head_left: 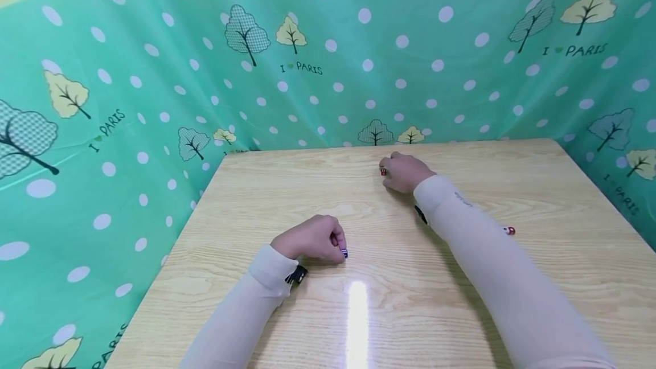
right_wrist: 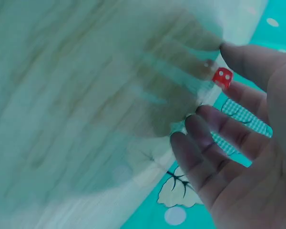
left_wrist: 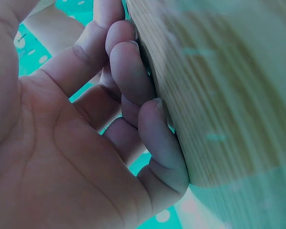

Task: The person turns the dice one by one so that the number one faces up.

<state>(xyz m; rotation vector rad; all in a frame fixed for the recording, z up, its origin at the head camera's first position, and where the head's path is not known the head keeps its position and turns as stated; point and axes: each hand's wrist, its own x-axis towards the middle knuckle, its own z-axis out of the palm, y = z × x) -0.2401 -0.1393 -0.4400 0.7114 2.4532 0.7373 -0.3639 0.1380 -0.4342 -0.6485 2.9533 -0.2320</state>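
Observation:
In the head view my left hand (head_left: 318, 238) rests low over the middle of the table, thumb and index finger pinching a small blue die with white dots (head_left: 344, 253). The left wrist view shows that hand's curled fingers (left_wrist: 162, 143) against the wood; the blue die is hidden there. Toward the table's back edge is my right hand (head_left: 406, 173), beside a red die with white pips (head_left: 382, 171). From the right wrist, this red die (right_wrist: 222, 77) sits close against the index finger, with the thumb tip apart from it. The other fingers are loosely bent.
Partly behind the right sleeve (head_left: 492, 255) lies a small red-and-white piece (head_left: 509, 230). The light wooden table (head_left: 287, 187) has a glare strip near its front. A green dotted cloth (head_left: 338, 101) hangs behind it and along both sides.

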